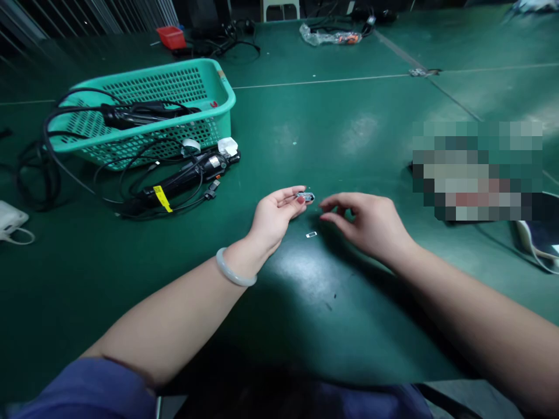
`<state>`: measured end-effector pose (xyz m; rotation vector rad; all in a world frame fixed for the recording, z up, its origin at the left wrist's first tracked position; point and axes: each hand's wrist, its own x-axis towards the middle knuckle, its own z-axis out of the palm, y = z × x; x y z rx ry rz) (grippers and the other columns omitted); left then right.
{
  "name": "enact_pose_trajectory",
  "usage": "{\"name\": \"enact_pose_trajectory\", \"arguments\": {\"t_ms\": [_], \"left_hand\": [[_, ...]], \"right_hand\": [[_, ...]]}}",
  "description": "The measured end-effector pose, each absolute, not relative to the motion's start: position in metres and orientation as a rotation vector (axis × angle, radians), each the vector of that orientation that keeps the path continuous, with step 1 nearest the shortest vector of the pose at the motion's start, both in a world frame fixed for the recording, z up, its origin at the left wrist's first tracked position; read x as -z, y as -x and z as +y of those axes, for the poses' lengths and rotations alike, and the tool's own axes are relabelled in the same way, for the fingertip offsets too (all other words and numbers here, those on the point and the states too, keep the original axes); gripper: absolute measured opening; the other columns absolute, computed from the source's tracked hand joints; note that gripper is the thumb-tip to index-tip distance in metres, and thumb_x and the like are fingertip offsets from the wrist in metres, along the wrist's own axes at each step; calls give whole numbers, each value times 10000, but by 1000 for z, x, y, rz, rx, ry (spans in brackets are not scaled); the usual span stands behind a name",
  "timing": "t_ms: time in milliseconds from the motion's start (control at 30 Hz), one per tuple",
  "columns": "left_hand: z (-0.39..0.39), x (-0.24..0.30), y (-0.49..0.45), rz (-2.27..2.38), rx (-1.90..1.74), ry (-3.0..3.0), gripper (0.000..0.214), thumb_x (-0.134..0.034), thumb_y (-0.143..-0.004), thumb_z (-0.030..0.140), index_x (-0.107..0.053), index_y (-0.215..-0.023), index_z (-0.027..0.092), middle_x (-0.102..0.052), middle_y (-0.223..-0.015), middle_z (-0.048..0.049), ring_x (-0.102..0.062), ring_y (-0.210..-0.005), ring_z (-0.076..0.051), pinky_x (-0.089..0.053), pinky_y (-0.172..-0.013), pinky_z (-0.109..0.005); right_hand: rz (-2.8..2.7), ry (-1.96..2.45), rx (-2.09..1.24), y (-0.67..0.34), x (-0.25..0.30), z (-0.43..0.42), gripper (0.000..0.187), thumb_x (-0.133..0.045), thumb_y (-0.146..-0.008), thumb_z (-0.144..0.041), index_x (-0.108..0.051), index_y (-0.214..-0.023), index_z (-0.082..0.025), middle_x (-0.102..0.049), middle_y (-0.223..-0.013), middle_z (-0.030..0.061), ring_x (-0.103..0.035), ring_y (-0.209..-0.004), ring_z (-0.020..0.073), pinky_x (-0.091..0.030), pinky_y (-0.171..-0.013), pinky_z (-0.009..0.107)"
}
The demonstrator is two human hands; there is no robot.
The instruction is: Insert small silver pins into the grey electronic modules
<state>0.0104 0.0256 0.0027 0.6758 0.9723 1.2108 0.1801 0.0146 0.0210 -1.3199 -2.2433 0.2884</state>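
My left hand [276, 215], with a pale bangle [233, 272] at the wrist, pinches a small grey-blue piece [308, 196] between thumb and fingers. What the piece is I cannot make out; it is mostly covered by the fingertips. Just to the right of it, my right hand [364, 218] hovers with thumb and forefinger curved and apart, nothing visible between them. Below and between both hands, a tiny white rectangular frame [311, 234] lies flat on the green table [279, 326].
A turquoise plastic basket [227, 105] with black cabled tools stands at the left. Before it lies a black handheld device [174, 183] with cables and a yellow label. A white charger-like block [12, 220] is far left; a red tray [171, 38] sits behind. A blurred-out patch covers things at right.
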Motion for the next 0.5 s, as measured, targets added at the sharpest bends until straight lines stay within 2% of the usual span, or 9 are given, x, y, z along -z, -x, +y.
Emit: {"name": "enact_pose_trajectory", "arguments": {"t_ms": [100,167,333,500], "left_hand": [[26,-2,-11,988,-1222,-683,155,-658,-730,91,-684,-876,135,-710,-797,-32,-662,-813,-103,-477,-850,-274],[25,-2,-11,994,-1221,-688,153,-656,-731,95,-682,-877,135,-710,-800,-34,-661,-820,-106,-476,-850,-275],[25,-3,-11,994,-1212,-696,169,-665,-719,95,-681,-884,129,-711,-812,-39,-653,-815,-103,-480,-835,-269],[26,-1,-10,991,-1213,-720,192,-673,-706,99,-679,-895,132,-712,-829,-41,-651,-838,-102,-480,-837,-260]], "right_hand": [[-2440,1250,-633,-184,-21,19,93,-678,-767,-226,-687,-857,-206,-697,-884,23,-638,-809,162,-494,-753,283],[-2488,1226,-693,-184,-18,20,59,-645,-786,-195,-678,-835,-193,-676,-888,33,-624,-819,161,-482,-765,282],[-2568,1172,-627,-179,-11,19,154,-520,-851,-155,-654,-776,-170,-641,-834,53,-604,-776,159,-471,-732,279],[-2600,1102,-444,-180,-10,19,185,-488,-869,-160,-657,-795,-161,-647,-835,68,-618,-758,164,-490,-713,284]]}}
